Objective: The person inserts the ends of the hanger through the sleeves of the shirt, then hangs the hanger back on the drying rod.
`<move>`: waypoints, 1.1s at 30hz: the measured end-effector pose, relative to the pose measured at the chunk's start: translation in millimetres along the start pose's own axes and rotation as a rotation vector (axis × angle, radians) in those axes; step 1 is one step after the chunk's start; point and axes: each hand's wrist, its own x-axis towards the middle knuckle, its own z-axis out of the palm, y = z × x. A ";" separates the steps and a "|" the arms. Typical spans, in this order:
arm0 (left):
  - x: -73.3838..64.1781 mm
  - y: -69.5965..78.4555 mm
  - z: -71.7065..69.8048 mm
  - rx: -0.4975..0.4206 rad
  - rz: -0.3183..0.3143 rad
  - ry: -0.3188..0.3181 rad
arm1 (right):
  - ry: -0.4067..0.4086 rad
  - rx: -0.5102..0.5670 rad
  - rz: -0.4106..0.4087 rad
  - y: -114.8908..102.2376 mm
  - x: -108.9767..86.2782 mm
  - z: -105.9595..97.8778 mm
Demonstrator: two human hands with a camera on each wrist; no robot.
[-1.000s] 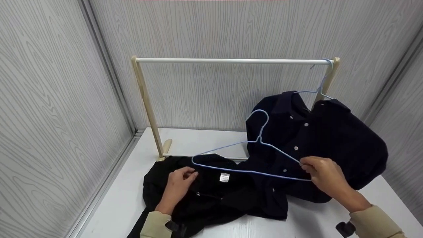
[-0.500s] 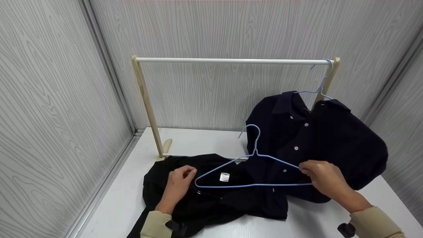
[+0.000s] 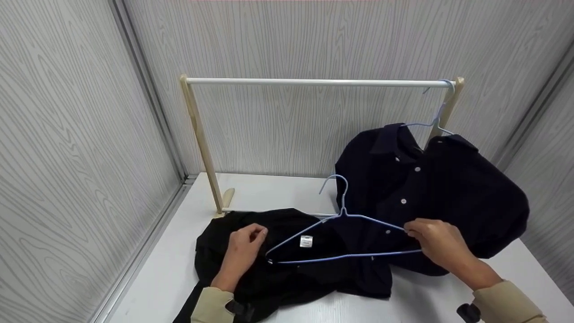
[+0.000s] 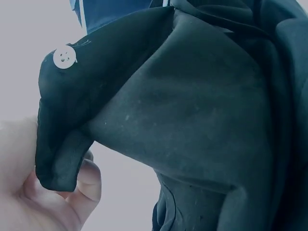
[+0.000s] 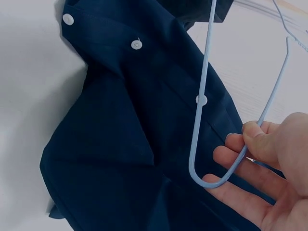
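A black shirt (image 3: 314, 276) lies spread on the table with its white label (image 3: 306, 241) showing. My left hand (image 3: 242, 249) pinches its front edge between thumb and fingers; in the left wrist view a white button (image 4: 64, 57) sits on the edge of the black cloth (image 4: 187, 96), above the hand (image 4: 53, 211). A light-blue wire hanger (image 3: 343, 211) is held near its right end by my right hand (image 3: 441, 242), hook up. The hanger's left corner is hidden at the shirt's front edge, close to my left fingers. In the right wrist view, fingers curl around the wire (image 5: 195, 130).
Behind stands a clothes rack with a white rail (image 3: 309, 82) and wooden posts (image 3: 200, 143). At its right end hangs a navy shirt (image 3: 466, 193) on another blue hanger (image 3: 436, 121), its lower part lying on the white table (image 3: 269, 188) beside the black shirt. Panelled walls enclose the table.
The hanger has swung down and slightly left, its left corner passing from above the black shirt to behind its front edge. Both hands have stayed almost in place.
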 end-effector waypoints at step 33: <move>0.0 38.3 16.2 -0.023 0.128 -0.017 | 0.105 0.038 -0.119 -40.9 6.1 35.1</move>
